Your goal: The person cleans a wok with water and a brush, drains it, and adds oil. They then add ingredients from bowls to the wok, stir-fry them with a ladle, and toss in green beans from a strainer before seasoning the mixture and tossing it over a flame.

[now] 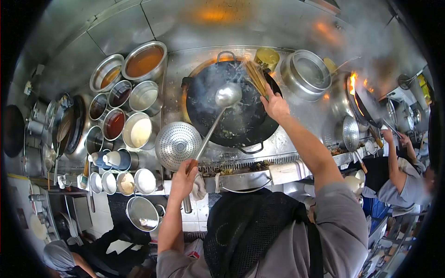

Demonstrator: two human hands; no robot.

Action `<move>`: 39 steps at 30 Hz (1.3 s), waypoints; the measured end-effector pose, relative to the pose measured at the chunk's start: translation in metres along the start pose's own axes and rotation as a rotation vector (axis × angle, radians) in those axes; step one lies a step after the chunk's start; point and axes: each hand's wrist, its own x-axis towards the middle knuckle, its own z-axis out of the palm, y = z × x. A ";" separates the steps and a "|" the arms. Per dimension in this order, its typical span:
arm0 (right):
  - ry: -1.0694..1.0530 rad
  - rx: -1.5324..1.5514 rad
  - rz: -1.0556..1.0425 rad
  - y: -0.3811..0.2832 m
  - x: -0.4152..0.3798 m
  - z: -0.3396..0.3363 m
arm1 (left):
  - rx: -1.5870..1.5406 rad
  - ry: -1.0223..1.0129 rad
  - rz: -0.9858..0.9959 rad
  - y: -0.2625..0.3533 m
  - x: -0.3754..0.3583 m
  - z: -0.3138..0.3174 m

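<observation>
My left hand (184,180) is wrapped round the long handle of a steel ladle (228,96), whose bowl hangs over a large black wok (250,132). In my right hand (277,107) is a bamboo wok brush (256,78), its bristle end down towards the far right part of the wok. Steam hides some of the wok's inside, where wet-looking surface and small bits show. Left of the wok, close to the ladle's handle, a perforated skimmer (178,146) lies flat.
Pots of sauces and liquids, including a red sauce pot (114,125), crowd the left. A steel pot (307,72) and a yellow tin (267,57) stand behind the wok. At right, a co-worker (402,178) handles a flaming wok (359,99). Another person (62,257) is lower left.
</observation>
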 end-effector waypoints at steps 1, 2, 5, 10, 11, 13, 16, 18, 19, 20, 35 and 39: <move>0.091 0.152 0.089 -0.003 -0.007 0.003 | -0.580 -0.312 -0.571 0.001 -0.001 0.001; 0.092 0.152 0.087 -0.008 -0.016 0.006 | -0.581 -0.311 -0.570 0.005 -0.004 0.008; -0.117 0.065 -0.310 -0.041 -0.055 0.019 | -1.221 -0.423 -0.920 0.015 -0.014 0.029; -0.161 -0.008 -0.582 -0.050 -0.062 0.030 | -1.398 -0.489 -0.835 0.024 -0.033 0.041; -0.128 0.026 -0.411 -0.039 -0.042 0.034 | -1.408 -0.474 -0.873 0.023 -0.037 0.041; -0.097 0.061 -0.254 -0.031 -0.024 0.034 | -1.322 -0.470 -0.854 0.028 -0.039 0.045; -0.260 -0.106 -0.524 -0.042 -0.034 0.006 | -1.281 -0.470 -0.839 0.023 -0.034 0.053; -0.262 -0.111 -0.540 -0.042 -0.055 0.017 | -1.042 -0.437 -0.755 0.020 -0.030 0.058; -0.202 -0.064 -0.417 -0.034 -0.050 0.034 | -1.043 -0.440 -0.749 0.018 -0.029 0.059; -0.195 -0.072 -0.420 -0.026 -0.043 0.028 | -0.966 -0.440 -0.722 0.016 -0.027 0.060; -0.341 -0.344 -0.121 0.023 0.016 -0.018 | -1.340 -0.511 -0.776 0.002 -0.031 0.075; 0.004 0.135 0.103 0.020 0.003 -0.040 | -1.310 -0.475 -0.801 0.011 -0.030 0.072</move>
